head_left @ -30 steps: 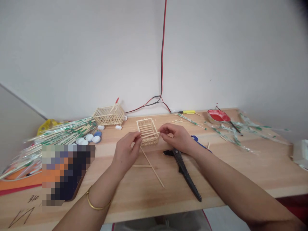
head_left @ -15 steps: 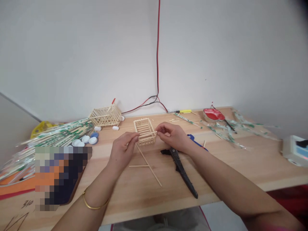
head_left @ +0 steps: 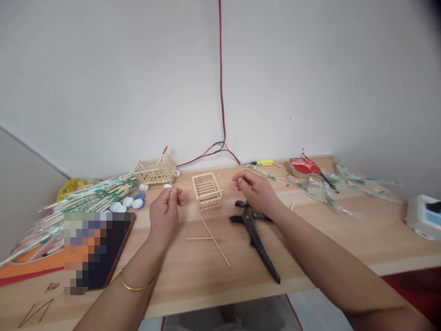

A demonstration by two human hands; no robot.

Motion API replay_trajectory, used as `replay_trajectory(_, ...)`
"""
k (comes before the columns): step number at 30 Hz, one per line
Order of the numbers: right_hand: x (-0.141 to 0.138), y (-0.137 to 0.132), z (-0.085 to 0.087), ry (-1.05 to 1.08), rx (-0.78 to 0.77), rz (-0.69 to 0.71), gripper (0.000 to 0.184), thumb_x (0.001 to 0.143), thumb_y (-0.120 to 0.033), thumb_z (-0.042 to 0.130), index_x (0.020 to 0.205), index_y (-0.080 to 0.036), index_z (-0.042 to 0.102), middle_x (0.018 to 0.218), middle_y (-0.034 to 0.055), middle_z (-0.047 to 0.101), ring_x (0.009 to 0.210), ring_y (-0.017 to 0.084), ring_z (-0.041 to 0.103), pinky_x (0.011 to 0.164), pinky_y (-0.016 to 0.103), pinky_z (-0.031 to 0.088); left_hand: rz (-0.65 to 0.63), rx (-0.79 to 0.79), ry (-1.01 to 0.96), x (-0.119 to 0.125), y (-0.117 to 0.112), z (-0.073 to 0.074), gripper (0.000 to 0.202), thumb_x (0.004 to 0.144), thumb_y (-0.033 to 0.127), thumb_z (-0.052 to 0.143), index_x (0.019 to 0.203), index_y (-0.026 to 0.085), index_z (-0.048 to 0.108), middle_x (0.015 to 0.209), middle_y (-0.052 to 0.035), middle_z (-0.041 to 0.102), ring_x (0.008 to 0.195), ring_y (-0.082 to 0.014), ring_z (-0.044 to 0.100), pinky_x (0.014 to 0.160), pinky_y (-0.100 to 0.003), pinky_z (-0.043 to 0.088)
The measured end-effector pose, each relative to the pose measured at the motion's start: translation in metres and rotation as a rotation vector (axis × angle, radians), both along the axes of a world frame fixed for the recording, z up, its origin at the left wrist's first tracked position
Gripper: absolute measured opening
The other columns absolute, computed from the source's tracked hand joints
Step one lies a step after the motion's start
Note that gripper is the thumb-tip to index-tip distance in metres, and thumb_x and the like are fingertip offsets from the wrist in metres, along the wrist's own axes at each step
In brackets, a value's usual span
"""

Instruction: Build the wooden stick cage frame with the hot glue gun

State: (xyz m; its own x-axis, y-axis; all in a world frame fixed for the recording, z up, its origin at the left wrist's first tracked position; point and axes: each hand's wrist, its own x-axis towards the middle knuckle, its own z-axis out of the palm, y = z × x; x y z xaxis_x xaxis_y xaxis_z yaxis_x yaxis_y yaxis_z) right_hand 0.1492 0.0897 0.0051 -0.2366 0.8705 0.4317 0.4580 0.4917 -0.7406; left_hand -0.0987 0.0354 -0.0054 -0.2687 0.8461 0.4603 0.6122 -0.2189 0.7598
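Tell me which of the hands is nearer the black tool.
Right: the right hand is just beyond the black tool; the left hand is farther off, to its left.

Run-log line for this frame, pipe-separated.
left hand: apart from stick crate, grip unclear | right hand: near black hand tool, grip unclear | stick crate: on table, between hands | loose sticks: on table, nearer camera

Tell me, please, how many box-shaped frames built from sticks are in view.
2: one slatted frame stands between the left hand and right hand; a wheeled frame stands farther back left, near the wall.
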Motion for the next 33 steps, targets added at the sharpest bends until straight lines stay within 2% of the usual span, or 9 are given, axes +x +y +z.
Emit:
replay_trajectory(3,0.008,-0.003,0.008,0.072,0.088,-0.049,0.023,0.09,-0.03,0.04,0.093,-0.018,0.06,0.07,0.0005,0.058,0.063,0.012,0.054,0.062,0.023,0.043,0.058,0.042,0.013,-0.005,-0.005,0.006,0.027,0.089,0.035,0.045,0.081,0.016,0.063,0.061,0.0022,0.059,0.061,-0.0112,0.056,0.064,-0.023,0.043)
replay_trajectory(6,0.014,-0.004,0.011,0.135,0.093,-0.072,0.029,0.092,-0.037,0.039,0.093,-0.018,0.061,0.067,-0.0004,0.059,0.057,0.011,0.053,0.059,0.022,0.042,0.074,0.023,0.01,-0.008,-0.009,0.008,0.029,0.085,0.037,0.051,0.066,0.017,0.061,0.056,0.0031,0.058,0.057,-0.0108,0.054,0.062,-0.022,0.04)
replay_trajectory(9,0.015,-0.005,0.012,0.114,0.086,-0.109,0.031,0.09,-0.04,0.042,0.081,-0.018,0.062,0.057,-0.0022,0.056,0.052,0.011,0.052,0.055,0.022,0.04,0.057,0.0,0.036,-0.008,-0.009,0.007,0.035,0.083,0.04,0.052,0.057,0.017,0.054,0.052,0.0033,0.054,0.053,-0.0108,0.05,0.057,-0.023,0.037)
replay_trajectory(13,0.012,-0.008,0.012,0.059,0.16,-0.151,0.036,0.09,-0.041,0.043,0.064,-0.018,0.055,0.049,-0.0033,0.049,0.05,0.011,0.05,0.054,0.022,0.038,0.041,-0.001,0.067,-0.007,-0.007,0.002,0.038,0.088,0.041,0.041,0.059,0.018,0.05,0.056,0.002,0.053,0.057,-0.0126,0.05,0.058,-0.025,0.035)
replay_trajectory(19,0.01,-0.011,0.011,0.075,0.122,-0.105,0.041,0.09,-0.044,0.041,0.06,-0.019,0.052,0.047,-0.0035,0.048,0.048,0.011,0.049,0.054,0.023,0.039,-0.034,0.021,0.034,-0.007,-0.003,-0.005,0.034,0.091,0.038,0.034,0.065,0.019,0.046,0.062,0.0012,0.05,0.062,-0.014,0.051,0.062,-0.026,0.037)
replay_trajectory(24,0.009,-0.008,0.007,0.103,0.104,0.021,0.035,0.091,-0.042,0.039,0.083,-0.018,0.062,0.067,0.0012,0.063,0.06,0.013,0.06,0.064,0.026,0.048,-0.138,0.034,0.021,-0.007,-0.001,-0.007,0.028,0.091,0.036,0.034,0.074,0.019,0.048,0.067,0.0007,0.051,0.067,-0.0145,0.05,0.067,-0.027,0.038)
replay_trajectory(28,0.007,-0.007,0.002,0.086,0.061,0.103,0.031,0.09,-0.04,0.043,0.097,-0.019,0.065,0.081,0.0041,0.07,0.072,0.015,0.066,0.074,0.03,0.051,-0.115,-0.008,0.049,-0.008,-0.004,-0.007,0.034,0.092,0.04,0.031,0.069,0.02,0.045,0.062,0.0019,0.047,0.062,-0.0138,0.046,0.061,-0.026,0.034)
replay_trajectory(30,0.007,-0.007,0.001,0.087,0.02,0.135,0.028,0.087,-0.039,0.048,0.094,-0.019,0.066,0.079,0.004,0.071,0.071,0.016,0.066,0.073,0.031,0.051,-0.091,-0.013,0.074,-0.008,-0.006,-0.006,0.035,0.092,0.04,0.03,0.067,0.02,0.043,0.061,0.0019,0.046,0.061,-0.0136,0.045,0.06,-0.026,0.033)
replay_trajectory(33,0.008,-0.008,0.001,0.071,-0.01,0.146,0.024,0.084,-0.038,0.053,0.08,-0.019,0.066,0.074,0.0026,0.068,0.066,0.015,0.063,0.066,0.029,0.049,-0.059,-0.007,0.082,-0.008,-0.007,-0.005,0.036,0.091,0.041,0.031,0.062,0.02,0.038,0.057,0.0029,0.042,0.057,-0.0128,0.041,0.057,-0.026,0.03)
